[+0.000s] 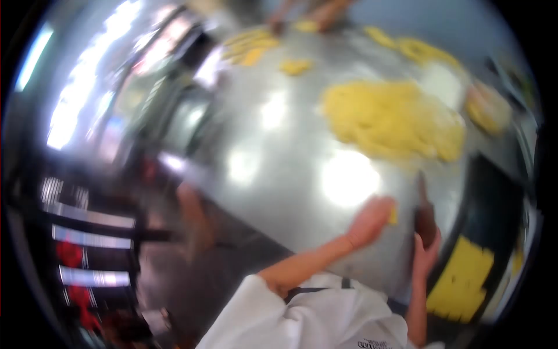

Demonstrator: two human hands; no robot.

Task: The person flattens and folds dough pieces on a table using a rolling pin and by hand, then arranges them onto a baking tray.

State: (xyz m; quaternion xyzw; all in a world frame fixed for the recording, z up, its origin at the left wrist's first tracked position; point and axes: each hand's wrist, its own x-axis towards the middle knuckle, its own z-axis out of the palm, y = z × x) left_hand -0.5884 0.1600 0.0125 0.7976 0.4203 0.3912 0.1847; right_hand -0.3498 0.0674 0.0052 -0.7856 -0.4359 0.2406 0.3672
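My left hand (372,222) is closed over the near part of the metal table, with a small yellow piece of dough (393,216) showing at its fingers. To its right, my right hand (427,251) is wrapped round a brown rolling pin (426,222), whose thin end points away from me. Motion blur hides the fingers' detail. Beyond both hands spreads a large, lumpy slab of yellow dough (386,116).
A black tray (491,186) with yellow pieces (462,282) lies at the right. White flour (443,86) and a bagged yellow lump (488,109) are beside the slab. Across the metal table (290,151), another person's hands (328,14) work near dough pieces (250,46).
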